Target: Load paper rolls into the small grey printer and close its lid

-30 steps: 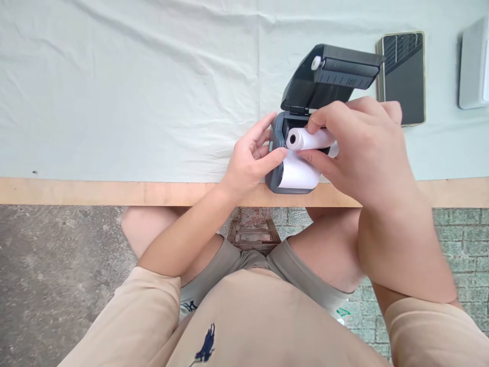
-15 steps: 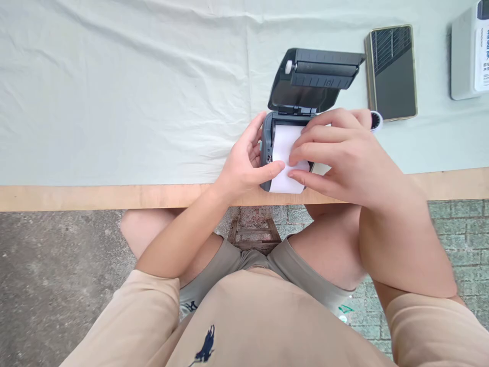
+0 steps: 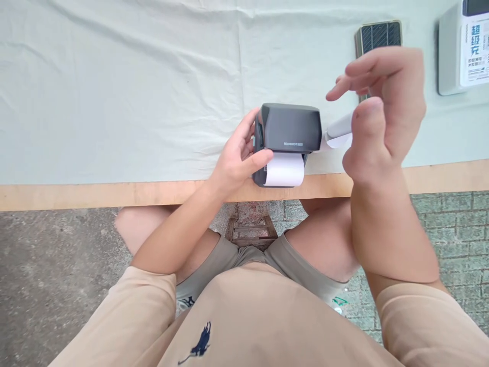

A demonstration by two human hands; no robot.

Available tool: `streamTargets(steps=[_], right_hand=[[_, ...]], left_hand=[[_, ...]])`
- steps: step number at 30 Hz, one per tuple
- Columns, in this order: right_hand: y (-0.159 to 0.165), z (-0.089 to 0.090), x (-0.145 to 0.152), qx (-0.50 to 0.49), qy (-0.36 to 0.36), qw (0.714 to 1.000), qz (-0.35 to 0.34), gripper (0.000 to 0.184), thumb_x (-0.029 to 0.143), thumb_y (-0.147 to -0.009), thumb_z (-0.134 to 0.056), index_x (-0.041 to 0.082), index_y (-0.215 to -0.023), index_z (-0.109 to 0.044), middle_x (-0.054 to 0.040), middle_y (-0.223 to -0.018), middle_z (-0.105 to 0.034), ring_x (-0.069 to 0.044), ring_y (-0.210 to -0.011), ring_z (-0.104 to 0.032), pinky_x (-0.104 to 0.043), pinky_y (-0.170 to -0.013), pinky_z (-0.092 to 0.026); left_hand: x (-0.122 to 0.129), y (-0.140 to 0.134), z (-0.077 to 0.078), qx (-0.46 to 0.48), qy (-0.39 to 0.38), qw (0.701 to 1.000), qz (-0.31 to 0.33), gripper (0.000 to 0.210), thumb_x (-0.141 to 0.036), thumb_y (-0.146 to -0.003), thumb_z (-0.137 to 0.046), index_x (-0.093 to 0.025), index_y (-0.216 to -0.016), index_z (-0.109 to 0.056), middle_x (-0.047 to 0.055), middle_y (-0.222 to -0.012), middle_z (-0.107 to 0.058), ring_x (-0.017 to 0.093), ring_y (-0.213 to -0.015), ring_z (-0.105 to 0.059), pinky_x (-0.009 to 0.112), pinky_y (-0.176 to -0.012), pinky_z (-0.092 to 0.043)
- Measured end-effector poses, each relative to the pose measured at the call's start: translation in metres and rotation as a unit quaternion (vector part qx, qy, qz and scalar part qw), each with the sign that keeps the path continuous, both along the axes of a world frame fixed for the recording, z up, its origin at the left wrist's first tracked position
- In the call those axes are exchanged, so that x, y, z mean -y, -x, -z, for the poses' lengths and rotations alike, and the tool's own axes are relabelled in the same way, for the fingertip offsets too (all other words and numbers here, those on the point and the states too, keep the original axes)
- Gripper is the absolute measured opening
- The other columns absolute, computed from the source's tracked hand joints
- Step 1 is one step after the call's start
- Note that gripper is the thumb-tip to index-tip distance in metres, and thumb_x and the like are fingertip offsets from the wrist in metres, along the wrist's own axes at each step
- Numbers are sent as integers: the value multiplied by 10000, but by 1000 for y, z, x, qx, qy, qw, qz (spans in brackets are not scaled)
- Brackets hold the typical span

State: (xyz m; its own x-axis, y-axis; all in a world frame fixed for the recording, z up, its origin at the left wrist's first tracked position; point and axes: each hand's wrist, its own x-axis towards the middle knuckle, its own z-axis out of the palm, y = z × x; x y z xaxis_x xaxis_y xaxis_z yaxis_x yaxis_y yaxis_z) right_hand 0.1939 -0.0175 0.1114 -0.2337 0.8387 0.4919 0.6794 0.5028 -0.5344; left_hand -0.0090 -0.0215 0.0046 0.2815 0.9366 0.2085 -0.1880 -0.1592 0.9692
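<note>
One lid point(image 3: 291, 127) closed — one paper strip point(image 3: 285, 171) protrudes.

The printer point(image 3: 292, 126) is at the front edge of the table point(image 3: 95, 197), left hand point(image 3: 236, 162) at its left side. The paper strip point(image 3: 286, 171) extends from its front. The roll point(image 3: 339, 126) lies right; the flat device point(image 3: 382, 35) lies behind the right hand point(image 3: 393, 97); the box point(image 3: 451, 56) lies farthest right.
</note>
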Motion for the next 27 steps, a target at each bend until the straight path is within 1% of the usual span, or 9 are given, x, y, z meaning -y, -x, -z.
streamTargets(steps=[3,6,7,9,12,14,18,23,27], right_hand=[[-1,-5,0,68,6,997,-26,224,389,-935,-421,234,-1016,-561,-56,-1034,-667,-179,-1047,-628,-342,-932,-472],[0,-9,-1,133,29,989,-66,176,361,-894,-503,236,-996,-572,-46,-1045,-682,-192,-1111,-618,-366,-942,-460],[0,-9,-1,148,42,986,-68,180,379,-892,-510,243,-993,-573,-43,-1061,-681,-198,-1128,-612,-381,-952,-448],[0,-9,0,169,58,982,-61,203,419,-893,-510,257,-997,-573,-37,-1111,-673,-207,-1162,-597,-405,-970,-420],[-1,-8,0,190,40,980,-48,252,459,-893,-506,257,-1030,-571,-32,-1152,-672,-232,-1235,-558,-434,-998,-356],[-3,-8,0,213,44,975,-52,320,496,-892,-503,254,-1093,-563,-42,-1154,-674,-251,-1277,-526,-452,-1002,-315],[-5,-9,1,248,90,962,-66,450,551,-905,-467,239,-1226,-514,-76,-1196,-656,-255,-1317,-488,-470,-1026,-268],[-5,-12,1,244,111,960,-79,453,561,-906,-465,251,-1235,-493,-62,-1260,-624,-249,-1301,-499,-467,-1045,-254],[-7,-13,1,236,121,960,-88,452,566,-906,-462,266,-1244,-484,-53,-1287,-613,-246,-1308,-494,-461,-1060,-246]], left_hand=[[2,0,-7,50,44,997,37,784,-695,-688,-694,-297,-1329,-482,61,-1461,-491,367,-1395,-422,505,-1094,-493],[4,0,-14,72,45,995,42,736,-747,-731,-611,-276,-1289,-519,69,-1435,-509,368,-1401,-414,517,-1111,-474],[4,0,-15,70,45,996,41,725,-743,-743,-604,-276,-1289,-517,68,-1422,-518,364,-1391,-428,512,-1097,-487],[4,0,-15,58,42,997,32,683,-674,-762,-651,-283,-1301,-499,62,-1393,-534,348,-1351,-482,481,-1046,-530],[5,0,-14,41,39,998,19,646,-571,-771,-714,-295,-1307,-478,49,-1345,-560,324,-1278,-555,433,-973,-570],[5,0,-13,36,36,999,16,648,-577,-763,-721,-299,-1298,-483,40,-1325,-571,318,-1268,-563,421,-959,-573],[4,-1,-18,32,29,999,-3,642,-562,-744,-746,-285,-1277,-519,38,-1285,-599,308,-1259,-565,410,-949,-571],[6,-2,-30,26,48,998,-9,565,-531,-778,-720,-246,-1239,-559,65,-1252,-617,319,-1260,-557,415,-936,-567],[7,-3,-32,33,54,998,-4,547,-505,-782,-725,-235,-1233,-573,69,-1253,-618,319,-1257,-558,412,-944,-565]])
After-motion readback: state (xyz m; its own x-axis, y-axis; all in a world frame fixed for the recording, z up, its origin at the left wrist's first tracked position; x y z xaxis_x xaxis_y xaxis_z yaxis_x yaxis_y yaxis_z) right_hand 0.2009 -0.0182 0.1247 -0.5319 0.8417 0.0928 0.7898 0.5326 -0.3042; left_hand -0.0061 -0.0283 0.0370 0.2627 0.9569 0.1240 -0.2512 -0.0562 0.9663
